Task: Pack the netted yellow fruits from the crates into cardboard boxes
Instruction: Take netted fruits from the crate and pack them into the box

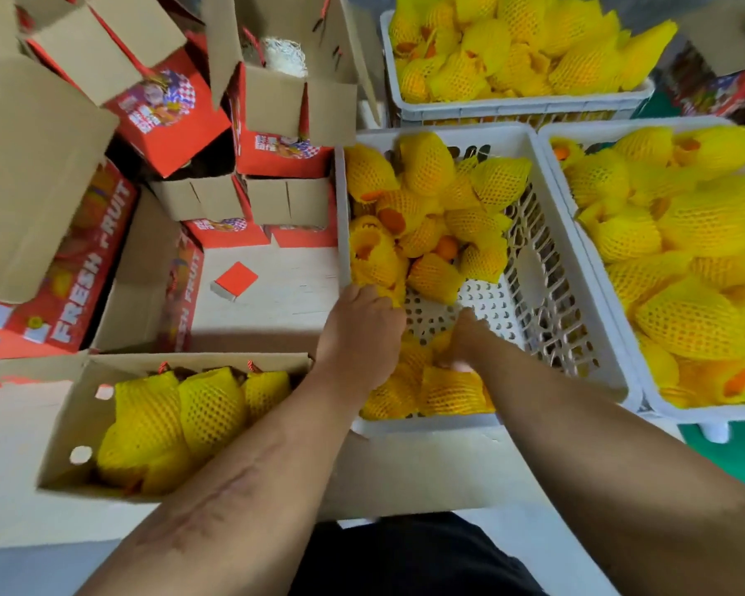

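Both bare forearms reaching into the middle white crate, left hand fingers curled on a netted yellow fruit, right hand gripping another netted fruit, half-filled cardboard box near left.

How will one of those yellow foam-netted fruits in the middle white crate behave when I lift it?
The yellow foam-netted fruit in the white plastic crate looks round, so it may roll if set down loose. Its mesh sleeve probably gives grip and cushioning. The sleeve ends are open, with orange skin showing, so the fruit might slip out if lifted by the netting alone.
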Demonstrator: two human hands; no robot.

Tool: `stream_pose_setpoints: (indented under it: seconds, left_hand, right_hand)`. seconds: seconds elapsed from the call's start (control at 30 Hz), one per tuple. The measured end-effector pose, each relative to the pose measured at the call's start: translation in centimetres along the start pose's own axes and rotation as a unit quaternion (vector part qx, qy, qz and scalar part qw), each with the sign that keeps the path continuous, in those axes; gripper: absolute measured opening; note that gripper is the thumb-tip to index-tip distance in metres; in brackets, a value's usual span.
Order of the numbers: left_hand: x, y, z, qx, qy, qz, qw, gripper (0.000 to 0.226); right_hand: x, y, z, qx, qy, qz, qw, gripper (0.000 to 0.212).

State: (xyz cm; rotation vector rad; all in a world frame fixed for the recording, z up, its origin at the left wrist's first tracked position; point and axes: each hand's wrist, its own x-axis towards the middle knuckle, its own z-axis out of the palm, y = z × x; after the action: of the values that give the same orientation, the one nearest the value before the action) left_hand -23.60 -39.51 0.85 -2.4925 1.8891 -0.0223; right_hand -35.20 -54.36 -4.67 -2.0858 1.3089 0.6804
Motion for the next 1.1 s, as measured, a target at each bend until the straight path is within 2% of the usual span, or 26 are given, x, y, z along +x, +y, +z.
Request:
stream_pose_setpoints:
  seconds: [0.1,0.2,0.23,0.3,0.37,0.4,0.47,0.53,0.57,0.6,0.67,0.7,0.73,0.8,0.87,0.9,0.93,0.97,1.0,1.03,1.07,1.1]
  left_hand:
    - [0.0,0.0,0.0,-0.042,0.026,-0.012,0.999,0.026]
    - [-0.3,-0.2,-0.4,-0.14,0.074,-0.03,0.987,0.034]
    - [-0.4,-0.1,-0.5,-0.166,0.086,-0.033,0.982,0.039]
    - [-0.8,-0.1,-1.1,-0.218,0.107,-0.035,0.97,0.047]
    - [-1.8,0.0,-1.5,-0.34,0.137,-0.047,0.929,0.047]
    - [-2.7,0.1,-1.7,-0.414,0.154,-0.064,0.895,0.045]
    - [-5.0,0.2,-1.9,-0.527,0.177,-0.11,0.824,0.043]
    - [-7.9,-0.3,-2.1,-0.596,0.207,-0.137,0.764,0.041]
    - [-9.5,-0.9,-2.3,-0.608,0.229,-0.142,0.747,0.04]
    - [-10.9,-1.8,-2.5,-0.61,0.243,-0.144,0.741,0.04]
    - [-13.2,-4.7,-3.0,-0.607,0.237,-0.149,0.744,0.043]
    - [-14.2,-6.4,-3.4,-0.601,0.221,-0.153,0.753,0.044]
    - [-15.3,-8.1,-3.8,-0.588,0.202,-0.151,0.768,0.042]
    - [-17.6,-11.7,-4.3,-0.541,0.185,-0.134,0.81,0.03]
    - [-20.5,-15.4,-4.0,-0.458,0.214,-0.147,0.85,0.021]
    - [-22.1,-17.2,-3.6,-0.415,0.231,-0.175,0.862,0.018]
    - [-23.6,-19.0,-2.9,-0.371,0.234,-0.217,0.872,0.018]
    - [-25.0,-20.6,-2.3,-0.32,0.217,-0.266,0.883,0.022]
    - [-26.2,-21.9,-1.3,-0.279,0.175,-0.32,0.888,0.029]
    - [-27.2,-22.7,-0.5,-0.266,0.116,-0.366,0.884,0.04]
    - [-27.8,-23.3,0.3,-0.326,0.055,-0.412,0.849,0.049]
    - [-28.0,-23.6,0.6,-0.426,0.007,-0.439,0.791,0.054]
  right_hand:
    - [-0.4,0.0,-0.8,0.188,0.056,-0.061,0.979,0.101]
    - [-2.7,-0.9,-2.1,0.34,0.094,-0.146,0.924,0.088]
    - [-3.8,-1.3,-2.4,0.402,0.081,-0.154,0.899,0.079]
    - [-6.2,-2.1,-2.3,0.517,0.042,-0.164,0.839,0.047]
    - [-8.8,-3.1,-1.4,0.586,0.031,-0.196,0.786,0.019]
    - [-10.2,-3.7,-1.0,0.609,0.031,-0.217,0.762,0.015]
    - [-12.8,-5.6,0.0,0.635,0.022,-0.253,0.73,0.024]
    - [-15.1,-7.8,1.0,0.602,0.036,-0.276,0.749,0.039]
    - [-16.0,-8.9,1.5,0.574,0.049,-0.283,0.767,0.045]
    - [-16.7,-10.0,2.2,0.565,0.045,-0.29,0.772,0.046]
    - [-17.7,-12.2,4.0,0.6,-0.003,-0.293,0.744,0.04]
    - [-18.2,-13.4,5.0,0.613,-0.016,-0.292,0.734,0.039]
    - [-18.4,-14.5,6.1,0.607,0.001,-0.291,0.739,0.04]
    - [-18.6,-16.2,8.1,0.514,0.098,-0.28,0.805,0.046]
    - [-18.5,-17.2,10.7,0.319,0.189,-0.267,0.89,0.062]
    - [-18.4,-17.5,12.1,0.194,0.235,-0.269,0.914,0.062]
    - [-18.4,-17.9,13.6,0.065,0.29,-0.271,0.916,0.055]
    - [-18.4,-18.1,14.9,-0.028,0.338,-0.266,0.902,0.048]
    - [-18.4,-18.4,15.7,-0.069,0.367,-0.246,0.895,0.045]
    - [-18.3,-18.9,16.0,-0.064,0.378,-0.221,0.897,0.045]
    - [-18.1,-19.3,15.9,-0.048,0.372,-0.187,0.908,0.045]
    - [-17.9,-19.6,15.9,-0.058,0.361,-0.154,0.918,0.046]
